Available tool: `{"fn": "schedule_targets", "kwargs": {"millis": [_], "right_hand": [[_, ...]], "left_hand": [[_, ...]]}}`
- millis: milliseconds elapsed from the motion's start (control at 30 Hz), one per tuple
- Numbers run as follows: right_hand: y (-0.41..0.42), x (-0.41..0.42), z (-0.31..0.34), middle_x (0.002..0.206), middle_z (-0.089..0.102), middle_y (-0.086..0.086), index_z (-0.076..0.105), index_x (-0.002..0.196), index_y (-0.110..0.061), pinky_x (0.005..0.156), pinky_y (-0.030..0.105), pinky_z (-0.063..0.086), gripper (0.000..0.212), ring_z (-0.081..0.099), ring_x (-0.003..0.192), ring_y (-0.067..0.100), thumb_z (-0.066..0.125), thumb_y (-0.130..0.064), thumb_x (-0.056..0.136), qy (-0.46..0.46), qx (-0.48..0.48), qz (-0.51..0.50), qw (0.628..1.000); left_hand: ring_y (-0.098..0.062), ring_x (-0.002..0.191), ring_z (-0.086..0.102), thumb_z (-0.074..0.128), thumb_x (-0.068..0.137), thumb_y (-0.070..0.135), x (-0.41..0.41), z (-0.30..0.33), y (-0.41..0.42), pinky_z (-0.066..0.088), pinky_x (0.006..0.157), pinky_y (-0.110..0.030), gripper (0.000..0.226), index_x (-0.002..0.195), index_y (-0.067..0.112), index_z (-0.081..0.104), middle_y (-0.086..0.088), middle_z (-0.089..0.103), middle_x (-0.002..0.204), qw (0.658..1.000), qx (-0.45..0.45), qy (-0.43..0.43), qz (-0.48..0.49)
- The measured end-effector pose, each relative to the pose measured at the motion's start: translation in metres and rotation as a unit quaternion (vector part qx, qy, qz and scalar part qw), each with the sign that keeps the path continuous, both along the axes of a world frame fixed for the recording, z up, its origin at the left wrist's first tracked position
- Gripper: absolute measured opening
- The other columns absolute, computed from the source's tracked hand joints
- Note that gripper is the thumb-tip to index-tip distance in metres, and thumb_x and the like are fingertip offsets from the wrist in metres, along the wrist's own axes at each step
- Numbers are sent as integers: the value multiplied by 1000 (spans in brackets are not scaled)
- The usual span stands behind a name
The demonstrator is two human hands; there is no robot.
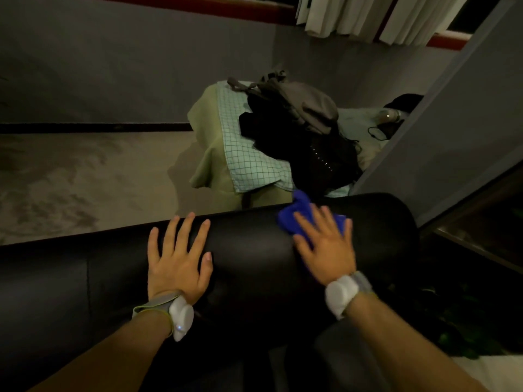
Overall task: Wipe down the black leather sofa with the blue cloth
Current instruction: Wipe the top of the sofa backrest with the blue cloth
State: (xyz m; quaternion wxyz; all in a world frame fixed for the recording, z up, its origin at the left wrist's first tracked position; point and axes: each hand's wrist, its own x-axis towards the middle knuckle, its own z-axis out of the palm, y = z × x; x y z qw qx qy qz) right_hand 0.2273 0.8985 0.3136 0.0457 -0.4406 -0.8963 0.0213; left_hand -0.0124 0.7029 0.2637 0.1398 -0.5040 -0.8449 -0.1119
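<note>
Right hand [328, 244], fingers flat, presses blue cloth [300, 219] onto sofa [249, 244] top; left hand [178, 258] rests flat beside it, gripping nothing.

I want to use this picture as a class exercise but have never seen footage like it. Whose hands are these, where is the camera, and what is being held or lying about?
There is one picture, taken by a camera worn on a person's head, looking down at their own hands. No machine is involved. The left hand rests flat, fingers spread, on the rounded top of a black leather sofa. The right hand presses a blue cloth against that same top with straight fingers; it looks blurred. Each wrist wears a white device. Behind the sofa, a pile of clothes and bags lies on a covered surface.
</note>
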Motion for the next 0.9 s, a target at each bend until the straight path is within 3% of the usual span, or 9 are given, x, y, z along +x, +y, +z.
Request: {"fn": "schedule_targets", "kwargs": {"millis": [100, 167, 333, 467, 533, 633, 733, 833, 900], "right_hand": [[32, 19, 8, 163, 17, -2, 28, 150, -42, 116, 64, 4, 50, 4, 151, 22, 36, -46, 101, 36, -70, -189, 979], [29, -2, 9, 162, 19, -1, 29, 151, -38, 115, 64, 6, 50, 8, 150, 23, 32, -43, 102, 46, -71, -227, 970], [-50, -78, 3, 153, 41, -2, 56, 137, -30, 119, 53, 12, 46, 41, 139, 25, 43, -40, 94, 38, 57, 48, 996], [-26, -50, 9, 153, 40, -7, 49, 142, -36, 115, 45, 29, 44, 37, 142, 16, 41, -40, 98, 20, 50, 220, 974], [13, -16, 13, 155, 37, -9, 43, 144, -40, 110, 48, 35, 45, 23, 148, 13, 44, -42, 100, 2, 35, 169, 985], [70, 34, 18, 160, 26, -4, 37, 148, -38, 114, 61, 22, 52, 6, 151, 19, 44, -49, 98, -5, -11, -23, 1000], [77, 49, 12, 152, 36, 13, 53, 140, -25, 113, 65, 13, 46, 21, 146, 29, 54, -39, 96, 88, -18, -133, 987], [58, 30, 18, 128, 57, 13, 72, 110, -12, 105, 58, 25, 23, 44, 125, 35, 61, -24, 94, 165, 50, -100, 980], [46, 19, 34, 110, 64, 7, 69, 101, -11, 91, 44, 39, 25, 55, 105, 28, 50, -26, 98, 254, -4, 12, 967]], "left_hand": [[-33, 146, 26, 31, 94, 45, 1, 1, 2, 13, 118, -59, 63, 153, 25, 33, -8, 32, 158, 1000, 1, -8, -1], [-33, 146, 27, 31, 94, 45, 2, 2, 2, 13, 118, -59, 63, 153, 25, 33, -8, 33, 157, 1000, 0, -5, 0], [-32, 146, 27, 35, 93, 45, 2, 1, 2, 14, 118, -59, 63, 153, 26, 34, -7, 32, 158, 1000, -2, 5, 0], [-31, 147, 25, 32, 94, 46, 3, -1, 2, 13, 118, -57, 62, 154, 28, 32, -6, 32, 158, 1000, -3, 8, 8], [-30, 147, 25, 28, 96, 47, 2, -1, 0, 14, 119, -57, 61, 154, 28, 30, -5, 31, 158, 1000, -5, 9, 9], [-29, 147, 25, 27, 96, 47, 3, 2, 0, 15, 118, -57, 61, 155, 29, 29, -3, 31, 159, 1000, -4, 7, 13], [-28, 148, 25, 29, 95, 45, 5, 4, -1, 15, 118, -56, 61, 154, 29, 30, -2, 31, 159, 1000, -12, 3, 17], [-29, 147, 27, 32, 93, 44, 5, 6, -1, 16, 118, -56, 63, 154, 29, 31, -2, 32, 158, 999, -24, 6, 23], [-29, 146, 28, 32, 92, 43, 5, 7, 2, 17, 118, -57, 64, 154, 29, 31, -2, 32, 158, 999, -27, 6, 24]]}}
